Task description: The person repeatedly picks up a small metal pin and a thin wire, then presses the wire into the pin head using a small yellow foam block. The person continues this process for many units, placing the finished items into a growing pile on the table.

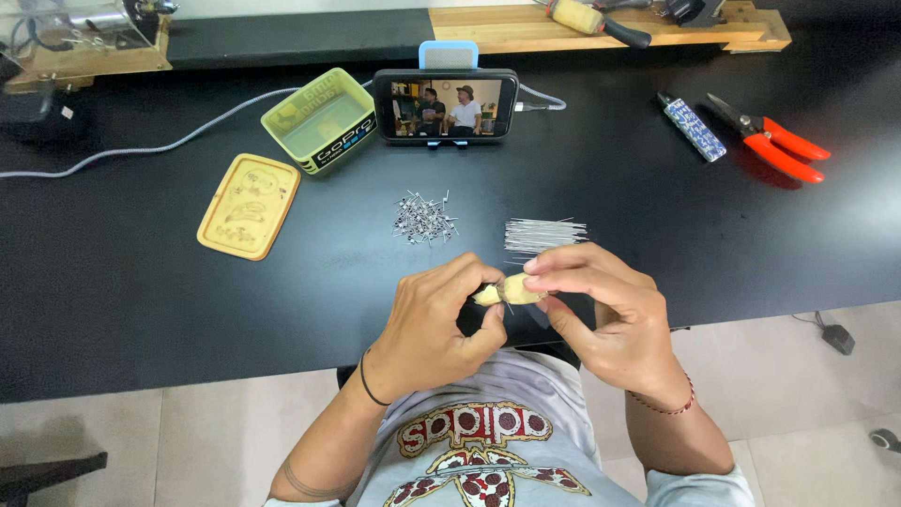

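Presently, left hand [434,324] and right hand [615,314] both pinch a small pale-yellow piece [510,291] above the black surface's [141,310] near edge; grey tiled floor [826,441].

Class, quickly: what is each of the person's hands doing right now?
Left hand: closed, pinching one end of a small yellowish piece.
Right hand: closed, fingertips gripping the same piece's other end.
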